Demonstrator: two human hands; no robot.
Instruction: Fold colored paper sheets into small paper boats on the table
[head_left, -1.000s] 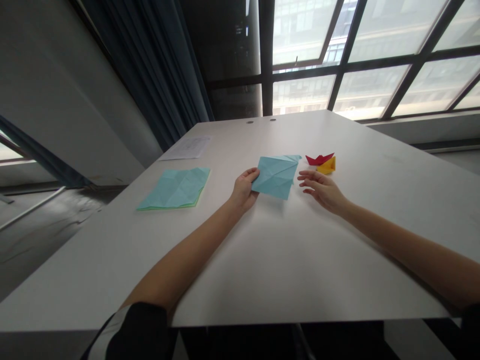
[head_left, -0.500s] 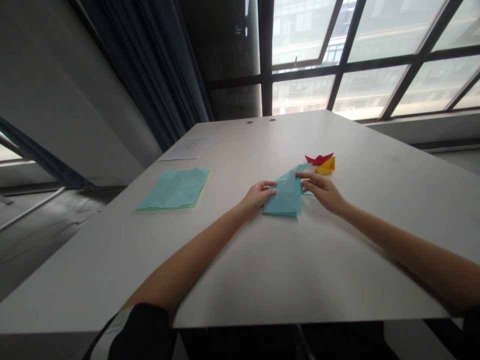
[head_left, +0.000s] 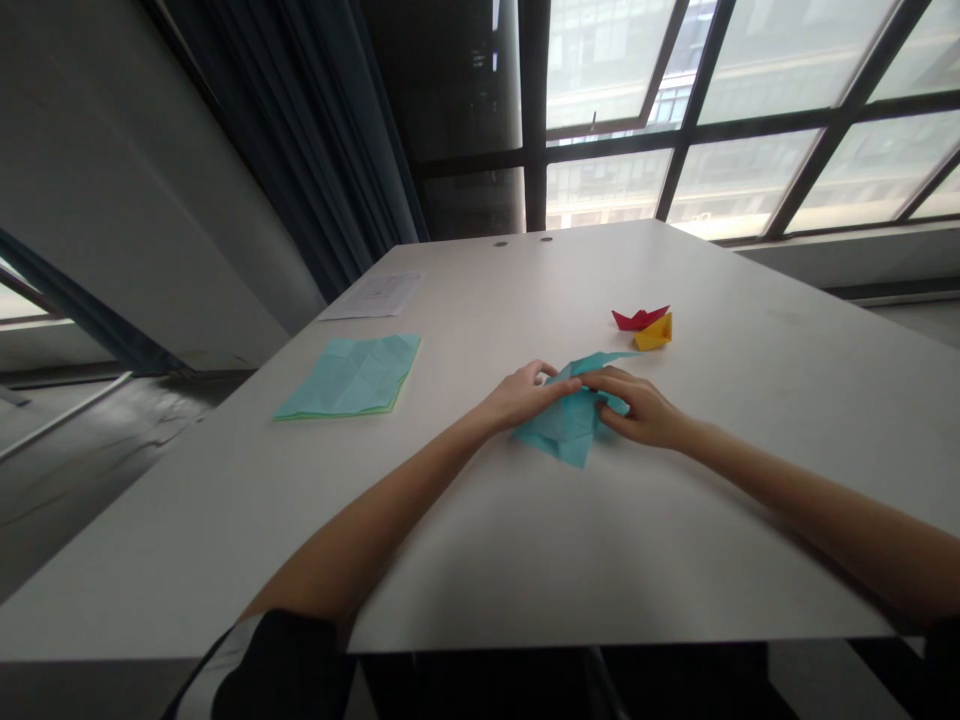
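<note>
A creased light-blue paper sheet (head_left: 564, 430) lies near the middle of the white table (head_left: 525, 560), partly folded up. My left hand (head_left: 521, 397) pinches its upper left part, fingers closed on the paper. My right hand (head_left: 637, 408) grips the sheet from the right, its fingers curled over the top edge. The two hands almost meet above the sheet. A corner of the paper sticks out behind my right hand toward the far side.
A stack of light-blue and green sheets (head_left: 351, 375) lies at the left. A white printed page (head_left: 379, 294) rests farther back. A red folded paper boat (head_left: 638, 318) and a yellow folded piece (head_left: 655, 333) sit beyond my right hand. Windows lie beyond the far edge.
The blue sheet came down from my left hand's lifted hold onto the table and nearer to me. My right hand closed on it, and both hands drew together, folding it.
</note>
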